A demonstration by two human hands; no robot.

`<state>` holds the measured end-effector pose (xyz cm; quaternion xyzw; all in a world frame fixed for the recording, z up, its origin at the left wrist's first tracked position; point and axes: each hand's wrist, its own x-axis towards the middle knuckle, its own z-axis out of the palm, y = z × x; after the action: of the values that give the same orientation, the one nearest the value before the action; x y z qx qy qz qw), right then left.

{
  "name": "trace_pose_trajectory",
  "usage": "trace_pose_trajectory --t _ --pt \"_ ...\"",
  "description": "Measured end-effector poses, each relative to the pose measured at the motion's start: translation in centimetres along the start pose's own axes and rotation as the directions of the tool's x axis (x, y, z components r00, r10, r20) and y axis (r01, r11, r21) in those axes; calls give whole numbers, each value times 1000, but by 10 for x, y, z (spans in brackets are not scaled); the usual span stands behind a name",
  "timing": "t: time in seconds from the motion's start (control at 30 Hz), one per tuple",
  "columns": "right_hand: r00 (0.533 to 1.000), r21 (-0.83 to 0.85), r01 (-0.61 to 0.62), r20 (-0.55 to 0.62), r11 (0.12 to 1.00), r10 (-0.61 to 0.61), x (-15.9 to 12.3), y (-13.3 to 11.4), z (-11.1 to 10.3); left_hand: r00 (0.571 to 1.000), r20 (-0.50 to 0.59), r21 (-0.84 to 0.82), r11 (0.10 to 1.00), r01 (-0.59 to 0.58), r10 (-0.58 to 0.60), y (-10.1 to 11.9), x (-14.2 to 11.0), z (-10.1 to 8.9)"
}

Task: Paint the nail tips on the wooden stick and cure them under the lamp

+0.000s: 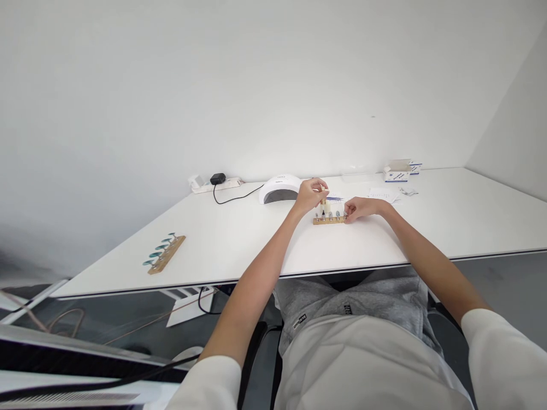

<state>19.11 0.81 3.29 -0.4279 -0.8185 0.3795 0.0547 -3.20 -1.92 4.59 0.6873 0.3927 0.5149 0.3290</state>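
Note:
In the head view, my left hand [313, 195] has its fingers closed on a gold cap [323, 195], which looks like that of a nail polish bottle. Pale and dark parts show just below the cap, too small to tell apart. Close under it lies a wooden nail stand [329, 221] bearing several nail tips [337, 214] on small posts. My right hand [358, 208] pinches the stand's right end, its fingertips partly hiding the last tip. A white nail lamp [281, 185] is just left of my left hand.
A second wooden stand [167, 256] with teal nail tips lies near the table's left front. A black plug adapter [217, 178] with a cable sits at the back. Small boxes [397, 171] and papers [383, 195] are at the back right.

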Motion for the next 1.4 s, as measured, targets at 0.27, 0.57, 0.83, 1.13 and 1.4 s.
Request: trace_pose_trajectory --t 0.27,0.57,0.83,1.13,1.4 --pt "1000 -17 -2 -2 1000 2 0 1 0 998 -57 30 999 -32 33 -3 1 0" --pt "1000 -4 0 3 1000 0 0 1 0 996 -81 9 999 -34 35 -5 3 0" --pt "1000 2 1 0 1000 -1 -5 -6 1 998 66 -73 997 25 -20 8 -1 -3" --pt "1000 -12 2 9 1000 -2 -5 -7 0 992 129 -16 1000 10 -8 8 -3 -2" --pt "1000 -7 10 8 1000 -10 -5 -6 0 998 63 10 1000 20 -20 3 -1 -2"
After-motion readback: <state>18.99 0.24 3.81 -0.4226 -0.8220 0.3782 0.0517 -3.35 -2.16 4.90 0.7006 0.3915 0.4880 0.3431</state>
